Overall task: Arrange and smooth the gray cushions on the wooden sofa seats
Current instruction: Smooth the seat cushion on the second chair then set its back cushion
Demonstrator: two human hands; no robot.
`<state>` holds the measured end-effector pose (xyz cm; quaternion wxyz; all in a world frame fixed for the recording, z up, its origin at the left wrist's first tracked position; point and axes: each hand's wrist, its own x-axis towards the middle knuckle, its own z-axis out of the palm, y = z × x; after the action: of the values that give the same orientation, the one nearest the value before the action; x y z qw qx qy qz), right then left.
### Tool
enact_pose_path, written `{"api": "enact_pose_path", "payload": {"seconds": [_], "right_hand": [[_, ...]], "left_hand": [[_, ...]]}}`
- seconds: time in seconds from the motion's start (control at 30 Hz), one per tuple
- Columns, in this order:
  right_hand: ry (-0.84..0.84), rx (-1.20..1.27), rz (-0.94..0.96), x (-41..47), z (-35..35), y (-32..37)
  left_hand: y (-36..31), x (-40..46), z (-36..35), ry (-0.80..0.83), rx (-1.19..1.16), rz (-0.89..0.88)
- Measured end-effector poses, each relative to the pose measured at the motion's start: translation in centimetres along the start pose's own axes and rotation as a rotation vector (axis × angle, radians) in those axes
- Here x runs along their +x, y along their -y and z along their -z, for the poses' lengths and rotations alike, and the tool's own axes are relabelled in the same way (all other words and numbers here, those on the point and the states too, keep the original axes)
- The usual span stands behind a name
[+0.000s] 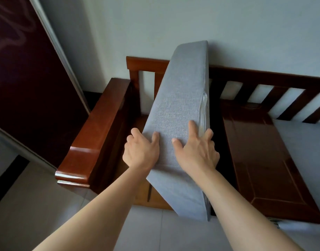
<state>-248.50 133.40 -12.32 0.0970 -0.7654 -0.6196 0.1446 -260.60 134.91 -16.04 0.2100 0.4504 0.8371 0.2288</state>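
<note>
Above the left-end seat of a wooden sofa, a gray cushion stands on edge, tilted, its narrow side panel facing the camera and its far end rising past the backrest toward the white wall. L. hand: thumb lies on the side panel, remaining fingers curl round the cushion's left edge, so the hand grips it. R. hand: thumb and index spread flat on the side panel, other fingers hooked over the right edge beside a pale zipper seam, also gripping the cushion. Both forearms enter from the bottom of the view, approx. parallel. Cushion's near end overhangs the seat front, above the tiled floor; whether its lower face touches the seat cannot be told. Seat board to the right of the cushion is bare, glossy reddish-brown wood w/ an inlaid border. A second gray cushion lies flat on the seat further right, partly cut off by the frame edge. Left armrest, polished, w/ a rounded front end, stands just beside the held cushion. Backrest has vertical slats behind the left seat & slanting slats to the right. Dark maroon panel w/ a pale frame strip fills the upper left corner.
</note>
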Motion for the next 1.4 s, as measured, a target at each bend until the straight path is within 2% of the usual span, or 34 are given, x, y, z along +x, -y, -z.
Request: {"api": "enact_pose_path", "payload": {"seconds": [0.23,0.53,0.77,0.93,1.4], "right_hand": [[-0.031,0.009,0.027,0.7,2.2,-5.8],[-0.015,0.107,0.014,1.8,3.2,-9.4],[0.088,0.116,-0.006,5.4,4.8,-10.0],[0.078,0.125,-0.024,9.5,5.6,-11.5],[0.112,0.158,0.118,10.1,7.3,-19.7]], "left_hand": [[-7.2,-2.4,-3.3,0.112,0.106,-0.176],[-9.5,-3.7,-5.9,0.066,0.142,-0.212],[-10.1,-4.4,-6.5,0.013,0.176,-0.200],[-12.1,-5.9,-7.7,-0.039,0.207,-0.189],[-16.7,-12.4,-11.2,-0.160,0.227,-0.013]]}}
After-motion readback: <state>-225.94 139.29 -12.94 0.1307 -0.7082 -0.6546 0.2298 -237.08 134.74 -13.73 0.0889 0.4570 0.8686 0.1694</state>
